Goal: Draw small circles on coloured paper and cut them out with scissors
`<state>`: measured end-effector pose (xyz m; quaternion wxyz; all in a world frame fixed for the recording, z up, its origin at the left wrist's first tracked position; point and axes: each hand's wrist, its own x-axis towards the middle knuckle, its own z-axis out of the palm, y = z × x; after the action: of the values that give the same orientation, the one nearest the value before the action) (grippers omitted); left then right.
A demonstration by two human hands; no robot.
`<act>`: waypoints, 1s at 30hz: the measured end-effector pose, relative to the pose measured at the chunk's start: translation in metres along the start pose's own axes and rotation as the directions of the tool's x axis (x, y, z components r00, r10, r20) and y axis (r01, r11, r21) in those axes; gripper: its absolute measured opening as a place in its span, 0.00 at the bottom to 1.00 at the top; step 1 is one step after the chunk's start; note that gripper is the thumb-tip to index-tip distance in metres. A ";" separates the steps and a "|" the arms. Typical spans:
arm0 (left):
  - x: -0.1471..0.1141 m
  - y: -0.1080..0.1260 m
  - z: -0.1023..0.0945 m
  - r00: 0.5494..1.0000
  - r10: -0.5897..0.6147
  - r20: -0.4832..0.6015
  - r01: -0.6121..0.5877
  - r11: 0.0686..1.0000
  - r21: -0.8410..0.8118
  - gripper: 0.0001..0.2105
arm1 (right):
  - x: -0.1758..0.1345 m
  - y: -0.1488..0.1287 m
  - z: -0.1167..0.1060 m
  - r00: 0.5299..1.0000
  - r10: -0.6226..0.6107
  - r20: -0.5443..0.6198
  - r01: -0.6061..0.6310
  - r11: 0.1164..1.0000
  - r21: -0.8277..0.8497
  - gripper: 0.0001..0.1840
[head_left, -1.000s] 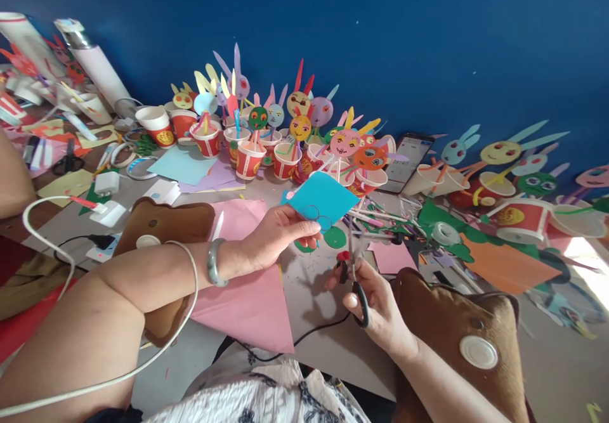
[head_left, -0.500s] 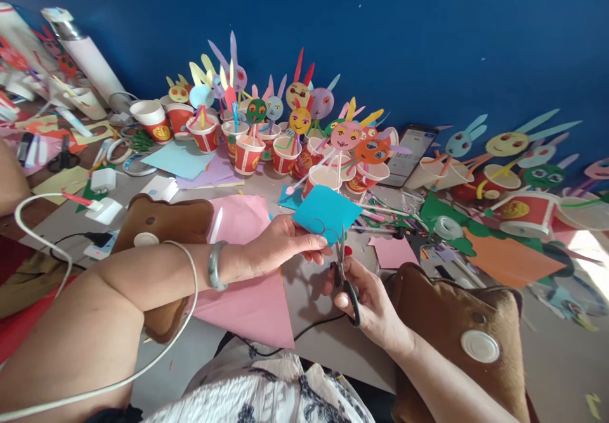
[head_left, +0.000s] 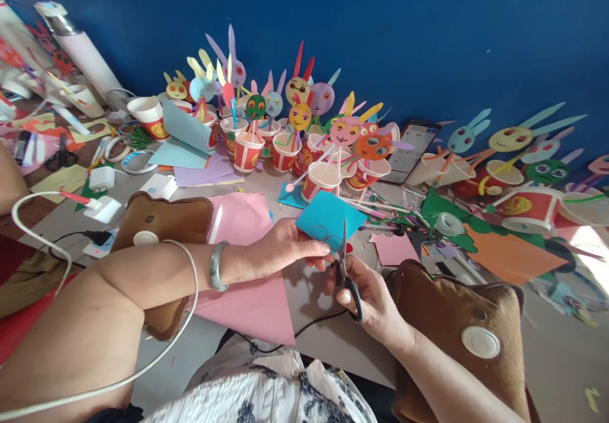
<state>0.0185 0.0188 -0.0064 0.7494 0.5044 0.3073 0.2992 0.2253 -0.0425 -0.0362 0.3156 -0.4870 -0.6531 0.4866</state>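
Observation:
Between the thumb and fingers of my left hand [head_left: 297,247] is a sheet of blue paper [head_left: 330,214], tilted above the table, with small circles drawn near its lower edge. My right hand [head_left: 368,293] has its fingers through the black handles of a pair of scissors [head_left: 351,283]. The scissor blades point up against the paper's lower right edge, beside the drawn circles. A large pink sheet [head_left: 257,309] lies under my left forearm. Just beyond the blue paper stands a red and white paper cup [head_left: 323,179] with a pink paper face [head_left: 346,132] on a stem.
Several paper cups with rabbit-eared faces line the blue wall. A phone [head_left: 413,150] leans there. Brown plush pouches [head_left: 457,328] lie on both sides. A white cable [head_left: 190,321] crosses my left arm. Orange paper [head_left: 516,255] lies at right, a white bottle [head_left: 85,55] stands far left.
The blue paper and the scissors have shifted slightly right, the blades still at the paper's edge. A light blue sheet at the back left has its far part lifted and curled up.

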 end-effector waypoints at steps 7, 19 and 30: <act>-0.002 0.002 0.001 1.000 -0.002 0.001 0.002 1.000 -0.026 0.08 | -0.001 0.007 0.000 1.000 0.013 -0.003 -0.013 1.000 0.026 0.34; -0.001 0.004 0.000 1.000 -0.006 -0.001 0.006 1.000 -0.013 0.09 | -0.001 0.004 -0.001 1.000 0.009 -0.024 -0.009 0.999 0.031 0.35; 0.000 0.006 0.001 1.000 0.021 -0.017 -0.022 0.998 -0.065 0.14 | -0.002 0.003 -0.002 0.999 0.021 -0.033 -0.020 0.999 0.031 0.33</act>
<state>0.0182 0.0200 -0.0005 0.7597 0.4806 0.2978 0.3212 0.2287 -0.0431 -0.0385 0.3289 -0.4968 -0.6350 0.4917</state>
